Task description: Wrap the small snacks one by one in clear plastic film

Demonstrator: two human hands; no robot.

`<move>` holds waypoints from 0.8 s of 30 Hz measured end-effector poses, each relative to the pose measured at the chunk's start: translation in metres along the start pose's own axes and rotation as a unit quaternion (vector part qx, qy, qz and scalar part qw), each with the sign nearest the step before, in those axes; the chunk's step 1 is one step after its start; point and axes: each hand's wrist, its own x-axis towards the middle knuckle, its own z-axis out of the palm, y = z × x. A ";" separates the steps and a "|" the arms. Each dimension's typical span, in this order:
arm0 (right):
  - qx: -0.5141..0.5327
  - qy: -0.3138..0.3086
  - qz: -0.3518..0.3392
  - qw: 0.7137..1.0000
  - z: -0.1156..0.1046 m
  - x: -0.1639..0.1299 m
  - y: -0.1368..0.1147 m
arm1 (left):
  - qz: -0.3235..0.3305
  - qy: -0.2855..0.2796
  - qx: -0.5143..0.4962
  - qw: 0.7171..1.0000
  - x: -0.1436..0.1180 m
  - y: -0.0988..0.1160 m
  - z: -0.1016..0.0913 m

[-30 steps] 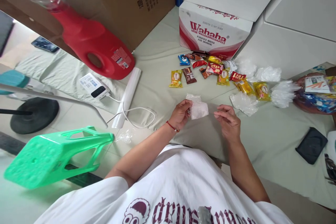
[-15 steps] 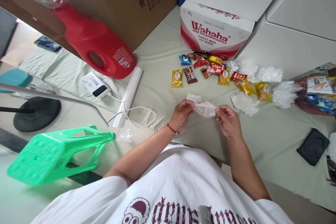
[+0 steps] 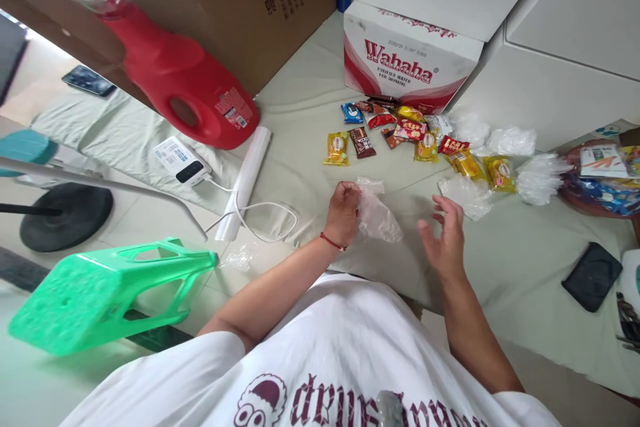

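My left hand (image 3: 343, 215), with a red cord at the wrist, is closed on one end of a clear plastic bag (image 3: 381, 219). The bag hangs limp to the right of my fingers. Off to its right, my right hand (image 3: 447, 235) is raised with fingers apart, holding nothing. Another small piece of clear plastic (image 3: 371, 185) lies just behind the bag. Farther back are wrapped snacks, among them a yellow packet (image 3: 337, 149), a brown cocoa packet (image 3: 361, 142) and a red packet (image 3: 411, 129). A crumpled clear bag (image 3: 466, 196) lies beyond my right hand.
A Wahaha carton (image 3: 407, 57) stands at the back. Bunched plastic bags (image 3: 543, 178) and a filled snack bag (image 3: 603, 177) lie right. Left are a red jug (image 3: 183, 80), a white roll (image 3: 243, 183), a cable, and a green stool (image 3: 100, 293). A black pouch (image 3: 593, 277) lies far right.
My right hand has let go of the plastic bag and moved right, its fingers spreading. The bag, stretched between both hands before, now droops from my left hand.
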 end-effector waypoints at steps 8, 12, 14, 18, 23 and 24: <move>0.102 -0.059 0.081 0.990 0.037 -0.004 -0.018 | 0.135 0.015 0.146 0.980 -0.008 0.001 0.003; 0.325 -0.076 0.279 0.901 0.026 0.006 0.004 | 0.071 -0.029 0.157 0.985 0.008 -0.002 -0.010; 0.377 -0.078 0.322 0.865 0.021 0.008 0.007 | 0.098 0.018 0.172 0.980 0.010 -0.002 -0.017; 0.414 -0.061 0.333 0.845 0.018 0.005 0.000 | 0.206 0.039 0.222 0.952 -0.009 0.010 -0.021; 0.335 -0.093 0.249 0.904 0.019 -0.001 -0.018 | 0.113 -0.207 0.220 0.947 -0.039 0.017 -0.001; 0.302 -0.104 0.227 0.920 0.018 -0.002 -0.022 | 0.096 -0.216 0.214 0.948 -0.041 0.015 0.004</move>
